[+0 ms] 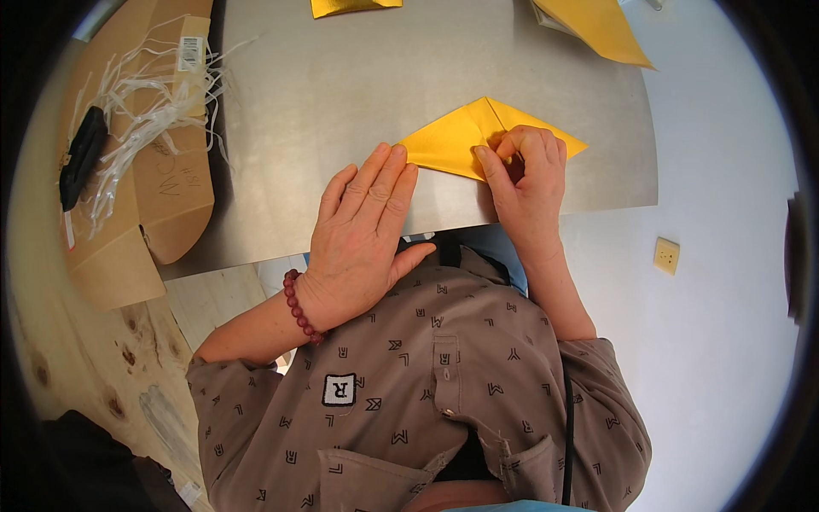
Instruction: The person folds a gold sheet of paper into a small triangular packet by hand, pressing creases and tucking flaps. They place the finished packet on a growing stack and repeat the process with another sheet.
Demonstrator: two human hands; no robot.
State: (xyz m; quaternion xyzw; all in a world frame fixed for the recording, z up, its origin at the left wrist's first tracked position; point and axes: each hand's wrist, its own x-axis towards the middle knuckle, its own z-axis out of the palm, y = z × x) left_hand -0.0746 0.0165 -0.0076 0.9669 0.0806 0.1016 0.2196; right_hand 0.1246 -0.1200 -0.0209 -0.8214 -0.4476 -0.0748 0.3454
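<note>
A piece of folded golden-yellow paper (448, 141) lies on the metal tabletop near its front edge, pointed at its left and right ends. My left hand (363, 218) is stretched flat, palm down, with its fingertips at the paper's left point. A string of dark red beads (294, 299) circles that wrist. My right hand (529, 175) is over the right half of the paper, thumb and curled fingers pinching at its near edge. What exactly lies between those fingertips is partly hidden by the fingers.
More golden paper lies at the far edge (358, 7) and in a stack at the far right (597, 30). On the left, an opened cardboard box (175, 200) bears white plastic strips (145, 111) and a black-handled tool (84, 158). A socket (666, 255) sits on the white wall, right.
</note>
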